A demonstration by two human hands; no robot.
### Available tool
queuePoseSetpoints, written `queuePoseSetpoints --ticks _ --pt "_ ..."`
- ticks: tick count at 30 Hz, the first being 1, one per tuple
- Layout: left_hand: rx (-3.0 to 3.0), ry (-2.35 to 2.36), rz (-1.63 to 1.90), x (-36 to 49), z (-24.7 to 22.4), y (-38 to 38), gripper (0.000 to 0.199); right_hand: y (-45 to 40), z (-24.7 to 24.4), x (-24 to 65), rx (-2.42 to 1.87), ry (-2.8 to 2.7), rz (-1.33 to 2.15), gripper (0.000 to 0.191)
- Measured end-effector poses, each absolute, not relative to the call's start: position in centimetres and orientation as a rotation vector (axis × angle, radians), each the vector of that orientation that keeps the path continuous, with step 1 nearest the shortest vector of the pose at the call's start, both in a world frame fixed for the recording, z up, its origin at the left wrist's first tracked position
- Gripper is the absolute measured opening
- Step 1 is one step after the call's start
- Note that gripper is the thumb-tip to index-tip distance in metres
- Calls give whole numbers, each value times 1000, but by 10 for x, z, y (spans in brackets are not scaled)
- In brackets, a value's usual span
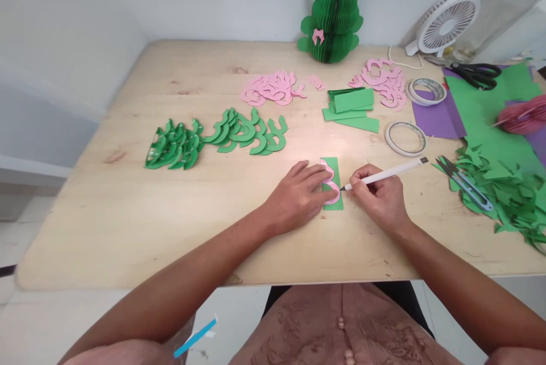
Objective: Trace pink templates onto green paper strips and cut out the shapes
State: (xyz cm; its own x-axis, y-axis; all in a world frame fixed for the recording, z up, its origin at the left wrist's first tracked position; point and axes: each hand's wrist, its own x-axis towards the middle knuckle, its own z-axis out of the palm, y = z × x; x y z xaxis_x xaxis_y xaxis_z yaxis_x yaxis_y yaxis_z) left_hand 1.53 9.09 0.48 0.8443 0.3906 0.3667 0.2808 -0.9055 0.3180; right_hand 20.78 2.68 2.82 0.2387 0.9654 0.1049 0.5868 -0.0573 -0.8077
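Observation:
My left hand [298, 194] lies flat with its fingers apart, pressing a pink curved paper cutout [329, 195] onto a green paper strip [336, 168]. The fingers hide part of the cutout. In my right hand [381, 194] is a slim white pen [394, 170], pinched by the fingers, with its dark tip at the strip's right side, close to the cutout's edge. Behind the hands lies a small stack of green paper strips [352, 104]. Left of it are a pile of pink cutouts [273, 87] and rows of curved green cutouts [245, 132].
A green honeycomb-paper rabbit [335, 24] stands at the wall. Tape rolls [406, 139], blue thread snips [467, 184], black scissors [475, 74], green scraps [507, 200], more pink pieces [381, 83], red yarn [524, 115] and a white fan [446, 25] occupy the right side.

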Motion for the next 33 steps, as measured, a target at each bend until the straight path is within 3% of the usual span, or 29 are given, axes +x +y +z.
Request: queuePoseSetpoints --ticks 11,24,30,33 --pt "2789 489 670 15 0 91 30 23 15 208 -1584 -1385 760 17" --pt "2809 466 669 15 -2 92 30 23 14 207 -1572 -1533 686 18" --pt "2829 456 666 15 -3 92 29 26 28 210 -1609 -1367 636 19" --pt "2833 454 667 15 -4 92 28 22 41 210 -1628 -1308 798 18"
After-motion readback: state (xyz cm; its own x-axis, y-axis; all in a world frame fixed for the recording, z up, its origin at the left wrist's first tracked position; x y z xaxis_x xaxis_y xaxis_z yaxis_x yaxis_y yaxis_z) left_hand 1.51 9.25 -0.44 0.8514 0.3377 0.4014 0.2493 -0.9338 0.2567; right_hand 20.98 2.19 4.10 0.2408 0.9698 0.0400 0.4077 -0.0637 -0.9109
